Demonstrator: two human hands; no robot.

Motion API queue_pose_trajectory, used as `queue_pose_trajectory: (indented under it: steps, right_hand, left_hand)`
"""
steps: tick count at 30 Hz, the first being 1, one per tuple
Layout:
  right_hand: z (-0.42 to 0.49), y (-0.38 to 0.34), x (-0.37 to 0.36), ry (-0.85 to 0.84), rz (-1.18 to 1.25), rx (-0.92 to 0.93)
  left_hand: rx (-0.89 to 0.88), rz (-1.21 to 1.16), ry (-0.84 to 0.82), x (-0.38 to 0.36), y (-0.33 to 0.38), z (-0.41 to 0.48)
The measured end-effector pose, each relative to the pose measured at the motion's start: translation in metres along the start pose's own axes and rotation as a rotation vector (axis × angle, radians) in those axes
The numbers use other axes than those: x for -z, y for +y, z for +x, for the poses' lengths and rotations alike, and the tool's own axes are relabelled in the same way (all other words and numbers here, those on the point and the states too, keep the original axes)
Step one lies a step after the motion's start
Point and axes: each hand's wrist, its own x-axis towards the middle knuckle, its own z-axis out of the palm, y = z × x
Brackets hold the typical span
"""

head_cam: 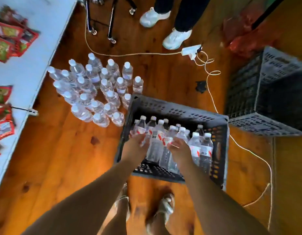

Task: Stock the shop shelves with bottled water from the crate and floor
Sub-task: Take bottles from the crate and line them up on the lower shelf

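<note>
A dark plastic crate stands on the wooden floor in front of my feet, with several clear water bottles with red-and-white labels upright inside. Both my hands reach down into it. My left hand curls its fingers round a bottle at the crate's left side. My right hand curls round a bottle in the middle. Left of the crate, several white-capped bottles stand grouped on the floor. The white shelf runs along the left edge.
Red snack packets lie on the shelf. A second dark crate lies tipped at the right. A white power strip and its cable trail past the crate. Another person's white shoes stand beyond, near stand legs.
</note>
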Motion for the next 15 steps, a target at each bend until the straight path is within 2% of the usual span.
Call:
queue_pose_trajectory:
  steps: [4, 9, 15]
  right_hand:
    - [0.066, 0.054, -0.026, -0.051, -0.009, -0.091]
    - [0.123, 0.097, -0.053, -0.119, -0.102, -0.099]
    - [0.160, 0.112, -0.077, -0.007, -0.092, -0.126]
  left_hand:
    - [0.089, 0.073, -0.059, -0.057, -0.046, 0.064]
    - [0.195, -0.004, -0.040, -0.125, -0.093, 0.122]
    - [0.236, 0.165, -0.063, -0.170, -0.121, 0.165]
